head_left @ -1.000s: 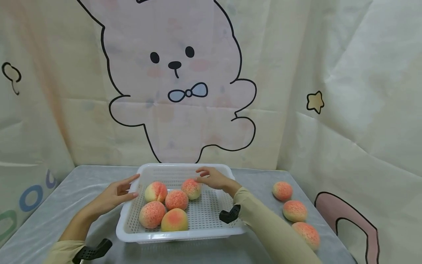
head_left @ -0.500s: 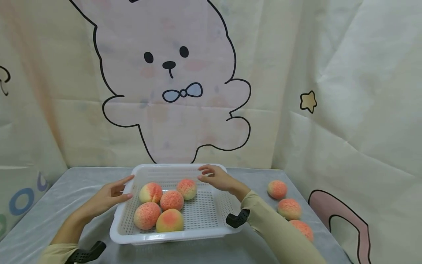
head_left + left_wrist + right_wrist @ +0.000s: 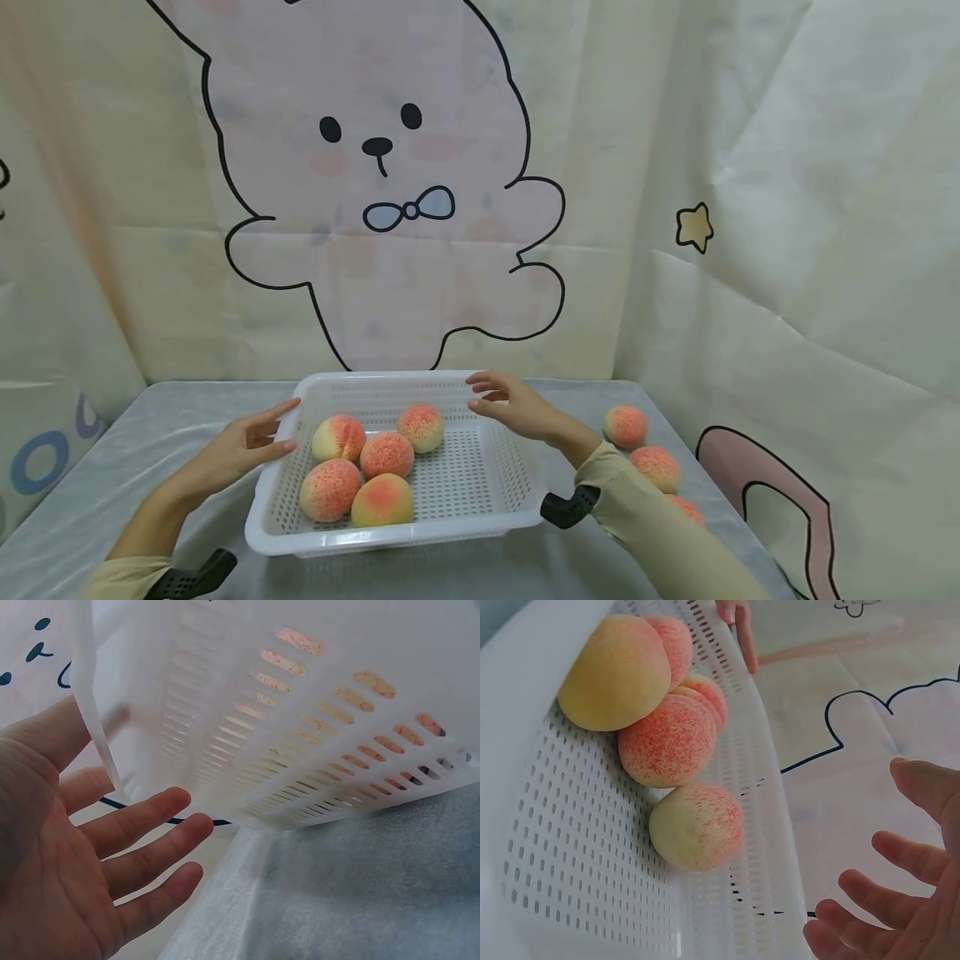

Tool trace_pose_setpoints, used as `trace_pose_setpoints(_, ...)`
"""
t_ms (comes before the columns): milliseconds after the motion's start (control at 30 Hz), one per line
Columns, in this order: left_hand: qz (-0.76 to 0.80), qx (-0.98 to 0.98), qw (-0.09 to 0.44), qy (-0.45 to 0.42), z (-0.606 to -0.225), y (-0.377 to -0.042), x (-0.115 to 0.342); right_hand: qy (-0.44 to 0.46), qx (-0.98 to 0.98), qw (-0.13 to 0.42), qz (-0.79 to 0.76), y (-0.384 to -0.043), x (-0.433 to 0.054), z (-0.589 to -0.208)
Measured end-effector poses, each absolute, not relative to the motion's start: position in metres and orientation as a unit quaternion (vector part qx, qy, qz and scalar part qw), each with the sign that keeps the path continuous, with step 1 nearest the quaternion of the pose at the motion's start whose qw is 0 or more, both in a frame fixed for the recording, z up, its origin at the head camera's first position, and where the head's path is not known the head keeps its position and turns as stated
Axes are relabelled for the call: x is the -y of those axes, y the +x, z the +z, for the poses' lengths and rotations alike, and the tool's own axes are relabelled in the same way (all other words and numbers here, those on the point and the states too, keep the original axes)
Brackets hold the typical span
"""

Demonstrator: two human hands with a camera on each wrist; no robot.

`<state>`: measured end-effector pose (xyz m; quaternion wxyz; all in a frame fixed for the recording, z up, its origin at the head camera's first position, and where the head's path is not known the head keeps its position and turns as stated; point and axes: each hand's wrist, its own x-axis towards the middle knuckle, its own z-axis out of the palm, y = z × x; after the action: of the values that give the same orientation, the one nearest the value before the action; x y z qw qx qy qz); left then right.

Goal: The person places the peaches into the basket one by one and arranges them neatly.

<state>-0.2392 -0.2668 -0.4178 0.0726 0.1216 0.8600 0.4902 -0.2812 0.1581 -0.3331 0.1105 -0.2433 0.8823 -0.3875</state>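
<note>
Touching the white basket (image 3: pixel 408 533) is the left hand (image 3: pixel 236 452).

Bare floor (image 3: pixel 459 479) at the right of the white perforated basket (image 3: pixel 397 537) is accessible from above; five peaches (image 3: pixel 387 455) obstruct its left and centre. The left hand (image 3: pixel 231 454) flanks the left rim, the right sleeve (image 3: pixel 656 521) the right.

2 closer wrist views share the downward head view's basket (image 3: pixel 457 483).

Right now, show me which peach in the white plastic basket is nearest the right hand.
The round, red-speckled cream peach at the group's back right; the other four peaches in the basket lie farther from the right hand.
</note>
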Motion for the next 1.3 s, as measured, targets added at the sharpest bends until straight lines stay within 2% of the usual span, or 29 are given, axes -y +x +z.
trace_pose_setpoints(333,0.491,-0.859,0.071,0.124,-0.417,-0.24,0.266,-0.232,-0.89,0.075,-0.387,-0.269,-0.195,-0.332)
trace_pose_setpoints(733,0.492,-0.859,0.068,0.128,-0.417,-0.239,0.268,-0.259,-0.888,0.033,-0.379,-0.256,-0.237,-0.337)
trace_pose_setpoints(1300,0.489,-0.86,0.06,0.134,-0.421,-0.239,0.267,-0.241,-0.89,-0.031,-0.386,-0.238,-0.299,-0.362)
